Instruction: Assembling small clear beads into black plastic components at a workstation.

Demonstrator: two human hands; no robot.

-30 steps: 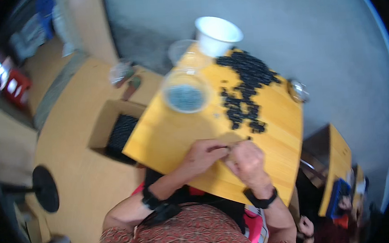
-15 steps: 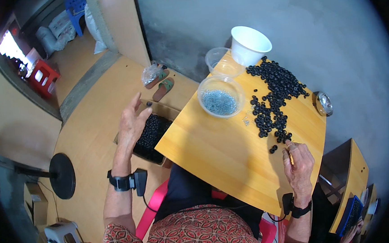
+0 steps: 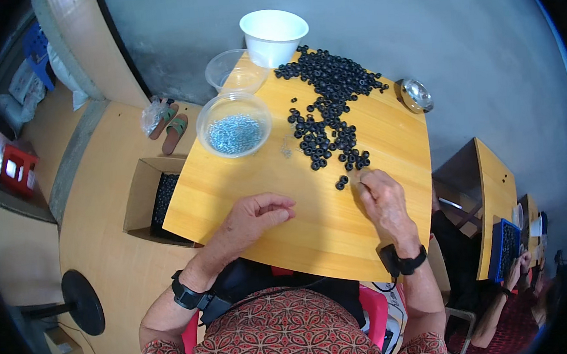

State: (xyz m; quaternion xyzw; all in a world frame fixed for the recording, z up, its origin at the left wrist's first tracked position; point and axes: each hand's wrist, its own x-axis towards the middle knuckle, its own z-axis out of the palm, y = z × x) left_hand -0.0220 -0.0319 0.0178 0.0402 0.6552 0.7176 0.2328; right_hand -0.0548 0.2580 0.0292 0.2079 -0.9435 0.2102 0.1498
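My left hand (image 3: pixel 257 219) hovers over the near left part of the wooden table (image 3: pixel 288 242), its fingers pressed together and nothing visible in them. On the right, my right hand (image 3: pixel 385 199) rests on the tabletop with finger and thumb pinched; what they hold, if anything, is hidden. Just beyond its fingertips begins a spread of small black ring-shaped parts (image 3: pixel 339 84), and a few lie apart beside them (image 3: pixel 342 183). A clear round tub (image 3: pixel 255 143) holds many tiny silvery-blue pieces. Some small shiny pieces (image 3: pixel 287 148) lie loose next to it.
A cardboard box (image 3: pixel 141 195) of black parts stands left of the table. Behind the tub are a clear container (image 3: pixel 216 76) and a white bowl (image 3: pixel 275 43). A metal bowl (image 3: pixel 416 95) sits at the right edge. Another person's hands (image 3: pixel 517 272) work at a neighbouring table.
My left hand was spread over the box with a black part just off its fingers; it has come right, over the table, and closed. My right hand stays by the rings. The view has shifted.
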